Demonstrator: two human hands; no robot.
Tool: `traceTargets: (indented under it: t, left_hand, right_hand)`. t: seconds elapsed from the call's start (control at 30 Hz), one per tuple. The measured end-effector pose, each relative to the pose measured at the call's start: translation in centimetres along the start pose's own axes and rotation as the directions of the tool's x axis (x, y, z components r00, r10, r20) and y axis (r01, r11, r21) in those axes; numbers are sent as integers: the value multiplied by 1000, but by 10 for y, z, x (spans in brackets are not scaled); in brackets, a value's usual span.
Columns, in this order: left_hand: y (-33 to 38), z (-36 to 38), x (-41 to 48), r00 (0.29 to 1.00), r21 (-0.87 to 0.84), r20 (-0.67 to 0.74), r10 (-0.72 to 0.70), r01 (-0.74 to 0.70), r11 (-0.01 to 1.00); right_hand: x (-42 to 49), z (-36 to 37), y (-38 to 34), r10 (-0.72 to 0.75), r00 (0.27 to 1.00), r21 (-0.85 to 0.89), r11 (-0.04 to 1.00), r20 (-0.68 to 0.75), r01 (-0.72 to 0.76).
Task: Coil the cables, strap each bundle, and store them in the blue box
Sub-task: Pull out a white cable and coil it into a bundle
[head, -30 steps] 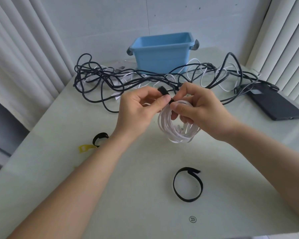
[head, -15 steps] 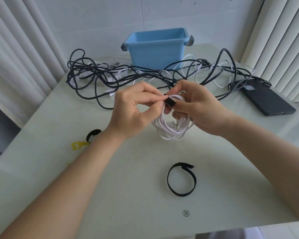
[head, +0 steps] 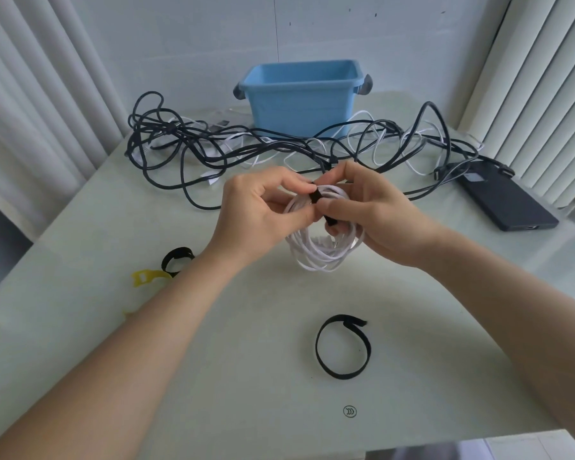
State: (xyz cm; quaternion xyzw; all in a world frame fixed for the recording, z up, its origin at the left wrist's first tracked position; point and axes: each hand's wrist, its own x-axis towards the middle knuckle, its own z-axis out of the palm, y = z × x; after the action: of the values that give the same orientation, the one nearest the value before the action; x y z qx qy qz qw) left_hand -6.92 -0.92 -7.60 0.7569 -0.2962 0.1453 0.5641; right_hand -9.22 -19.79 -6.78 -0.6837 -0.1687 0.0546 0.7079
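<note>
- Holding the white cable coil [head: 316, 257] between both hands, over the middle of the bench [head: 113, 327]; cannot tell whether the lowest loops touch the surface.
- Pinching a black strap [head: 315, 197] crossing the coil's top strands, with the left hand [head: 256, 214]: fingers [head: 279, 177] curled, thumb and forefinger closed on the strap.
- Grasping the coil's right side with the right hand [head: 375, 214]: fingers [head: 337, 172] curled round the strands, thumb lying along the strap, with the strap's lower end poking out just beneath.
- Standing at the far edge of the bench, behind the hands and well apart from them: blue box [head: 299, 97], open on top, with a grey handle at each end; cannot see inside.
- Sprawling between box and hands, from far left to far right: tangled black cables [head: 193, 154], mixed with thinner loose white cables [head: 379, 144].
- Lying flat near the bench's front, a little right of centre: spare black strap loop [head: 342, 346], closed into a ring.
- Lying left of the left forearm: small black strap [head: 176, 258], curled, and just beside it a yellow strap [head: 145, 278].
- Resting at the right edge of the bench: dark flat device [head: 508, 200], with black cable ends lying on its far corner.
- Hanging at both sides of the scene: pale pleated curtains [head: 30, 111].
</note>
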Motion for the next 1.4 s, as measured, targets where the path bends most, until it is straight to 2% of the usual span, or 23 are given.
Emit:
traceTargets:
  t: [0.17,0.33,0.43,0.57,0.87,1.07,1.17,1.23,1.3,1.4]
  left_hand:
    - [3,-1,-1,1000,139,-3,-3,3,990]
    - [5,-1,-1,999,154,-21,-24,27,988]
    - [7,0,-2,1000,155,-30,-7,11,988]
    - [8,3,-3,998,194,-58,23,-11,981]
    - [5,3,-3,995,140,-91,29,-16,990]
    - [4,5,-1,1000,75,7,20,-21,997]
    - [7,5,-1,1000,42,28,5,-6,999]
    - [8,5,0,999,19,16,-43,43,999]
    - [10,7,2,994,-22,15,-110,111,994]
    - [12,7,6,960,-219,117,-256,277,936]
  right_hand:
    - [0,-2,3,-36,999,-165,985,38,42]
    - [-3,1,0,-137,990,-410,905,-26,114]
    - [-3,3,-2,-175,981,-464,878,-83,117]
    - [-2,1,-3,-153,981,-436,896,-122,86]
    - [-1,-2,-6,-74,988,-160,986,-136,52]
    - [-1,-1,-3,-123,984,-129,986,-131,106]
    - [-1,-1,-5,-138,984,-193,975,-110,115]
    - [-3,-1,-8,-142,985,-233,966,-97,116]
    - [-2,-1,-11,-166,982,-200,969,-92,145]
    - [1,-2,-14,-191,964,34,979,-184,200]
